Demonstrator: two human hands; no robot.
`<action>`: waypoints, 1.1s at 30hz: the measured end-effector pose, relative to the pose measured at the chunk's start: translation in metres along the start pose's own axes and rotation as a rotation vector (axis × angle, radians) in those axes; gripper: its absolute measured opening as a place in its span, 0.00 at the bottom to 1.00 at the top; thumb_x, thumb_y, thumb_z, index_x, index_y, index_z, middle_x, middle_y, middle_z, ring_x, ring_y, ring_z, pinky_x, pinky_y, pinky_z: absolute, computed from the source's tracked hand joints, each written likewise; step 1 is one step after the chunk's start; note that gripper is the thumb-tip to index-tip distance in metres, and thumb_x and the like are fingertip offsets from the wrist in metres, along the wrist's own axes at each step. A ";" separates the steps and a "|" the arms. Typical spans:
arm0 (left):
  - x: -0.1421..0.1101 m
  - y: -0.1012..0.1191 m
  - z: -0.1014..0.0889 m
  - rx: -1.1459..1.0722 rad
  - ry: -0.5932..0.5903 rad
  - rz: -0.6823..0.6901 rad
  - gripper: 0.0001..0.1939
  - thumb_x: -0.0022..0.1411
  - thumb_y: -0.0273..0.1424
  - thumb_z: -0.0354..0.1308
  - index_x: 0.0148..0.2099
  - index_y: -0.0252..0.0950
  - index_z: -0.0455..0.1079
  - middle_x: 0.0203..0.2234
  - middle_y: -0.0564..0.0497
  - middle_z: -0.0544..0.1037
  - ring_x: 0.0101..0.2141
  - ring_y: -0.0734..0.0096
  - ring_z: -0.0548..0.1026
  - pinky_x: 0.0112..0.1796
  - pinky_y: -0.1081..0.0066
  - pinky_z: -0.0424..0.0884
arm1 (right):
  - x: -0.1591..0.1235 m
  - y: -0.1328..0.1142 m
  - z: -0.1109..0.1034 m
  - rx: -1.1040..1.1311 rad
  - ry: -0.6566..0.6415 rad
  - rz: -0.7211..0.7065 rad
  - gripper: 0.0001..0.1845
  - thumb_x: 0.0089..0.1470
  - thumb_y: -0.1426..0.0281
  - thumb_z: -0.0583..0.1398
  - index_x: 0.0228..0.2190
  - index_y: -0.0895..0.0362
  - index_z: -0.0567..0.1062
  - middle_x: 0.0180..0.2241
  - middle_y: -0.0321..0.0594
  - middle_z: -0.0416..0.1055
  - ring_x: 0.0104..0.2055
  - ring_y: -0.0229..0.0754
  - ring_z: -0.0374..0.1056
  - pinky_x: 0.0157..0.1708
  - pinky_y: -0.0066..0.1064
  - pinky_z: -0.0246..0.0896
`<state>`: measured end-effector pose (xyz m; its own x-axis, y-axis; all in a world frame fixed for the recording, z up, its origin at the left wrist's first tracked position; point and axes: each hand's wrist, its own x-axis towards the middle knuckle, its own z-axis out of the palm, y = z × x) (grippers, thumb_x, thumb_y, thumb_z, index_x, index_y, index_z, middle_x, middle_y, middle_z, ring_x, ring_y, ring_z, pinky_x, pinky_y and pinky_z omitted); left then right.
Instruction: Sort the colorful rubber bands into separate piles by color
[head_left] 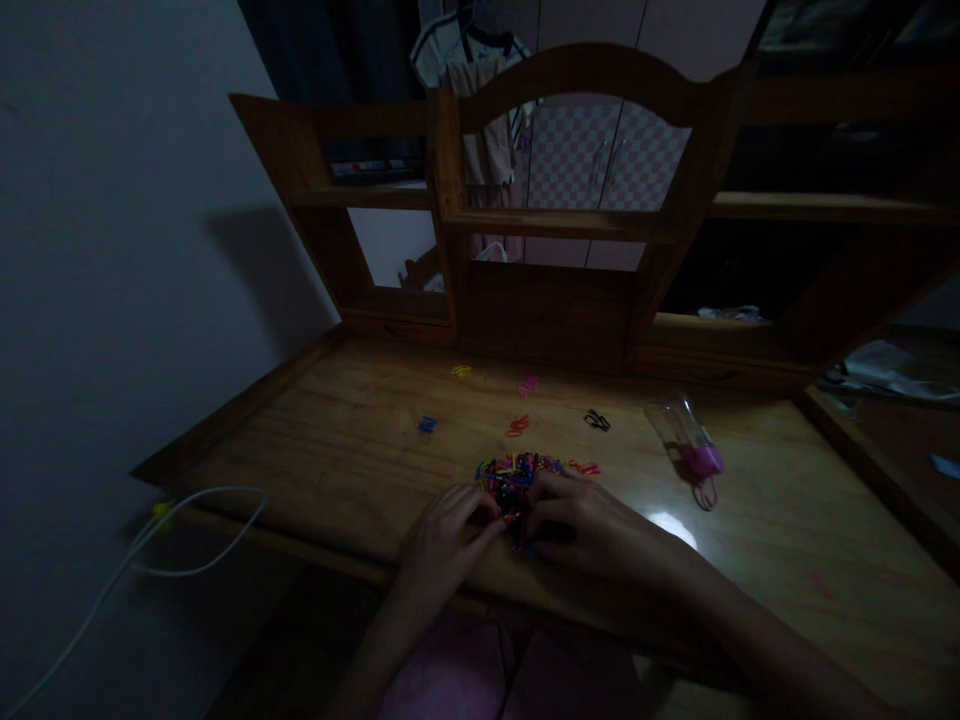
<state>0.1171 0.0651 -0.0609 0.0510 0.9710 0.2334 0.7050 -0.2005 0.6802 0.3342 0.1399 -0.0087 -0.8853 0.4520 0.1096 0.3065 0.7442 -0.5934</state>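
A pile of small coloured elastic bands [499, 470] lies near the front edge of the wooden table, in mixed pink, yellow, blue, red and black. My left hand [454, 530] is at the pile's left front, thumb and forefinger pinched on what looks like a small band. Over the right side of the pile is my right hand [574, 515], its fingers bent and closed among the bands; what they grip is hidden. Beyond the pile lie small separate groups: blue bands [427, 425], yellow bands [461, 371], pink bands [529, 386], red bands [517, 427] and black bands [597, 420].
To the right, a clear plastic bottle [675, 425] with a pink cap [705, 460] lies on the wooden table [337, 430]. A wooden shelf unit [555, 225] rises along the back edge. A white cable [195, 573] hangs by the left front corner. The room is dim.
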 end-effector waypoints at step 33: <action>-0.001 -0.002 0.001 -0.011 0.013 0.053 0.17 0.64 0.32 0.58 0.55 0.47 0.68 0.41 0.52 0.72 0.43 0.68 0.73 0.46 0.68 0.70 | 0.005 0.016 0.006 0.034 0.222 0.112 0.07 0.51 0.75 0.62 0.35 0.54 0.73 0.31 0.33 0.72 0.33 0.37 0.64 0.34 0.27 0.55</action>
<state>0.1164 0.0647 -0.0630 0.0792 0.9573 0.2781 0.6941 -0.2532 0.6739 0.3328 0.1508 -0.0226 -0.7467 0.6304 0.2120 0.3832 0.6684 -0.6375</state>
